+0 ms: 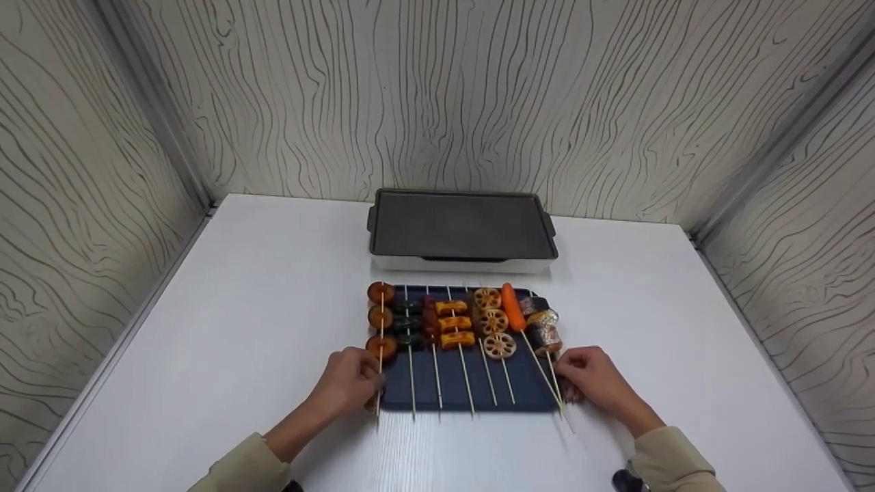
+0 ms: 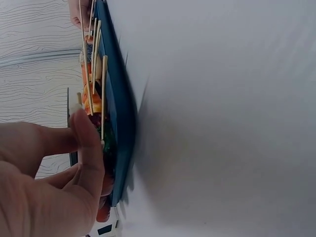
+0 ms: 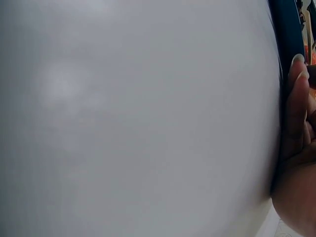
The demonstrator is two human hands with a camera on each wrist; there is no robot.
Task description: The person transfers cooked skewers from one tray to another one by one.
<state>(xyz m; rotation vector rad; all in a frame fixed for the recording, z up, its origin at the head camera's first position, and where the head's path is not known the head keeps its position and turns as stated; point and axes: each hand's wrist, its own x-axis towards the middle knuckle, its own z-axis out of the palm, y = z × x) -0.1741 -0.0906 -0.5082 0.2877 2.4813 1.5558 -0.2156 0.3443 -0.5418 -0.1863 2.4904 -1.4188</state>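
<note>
A dark blue tray (image 1: pixel 437 396) bears a row of skewers in front of me. My left hand (image 1: pixel 348 379) pinches the stick of the leftmost skewer with round brown slices (image 1: pixel 381 318); the stick's end pokes out by the fingertips in the left wrist view. At the tray's right edge my right hand (image 1: pixel 595 376) grips the rim, its fingers (image 3: pixel 296 103) along the outer side, close to a skewer with dark-skinned chunks (image 1: pixel 545 335). Between the hands lie skewers with dark green pieces (image 1: pixel 409 324), yellow pieces (image 1: pixel 455 323), lotus root slices (image 1: pixel 493 321) and an orange sausage (image 1: pixel 513 307).
Just behind the tray stands a flat electric griddle (image 1: pixel 465 222) with a dark plate, a pale base and side handles. A white table (image 1: pixel 273 273) carries everything. Wood-grain panels (image 1: pixel 437 89) enclose it at the back and both sides.
</note>
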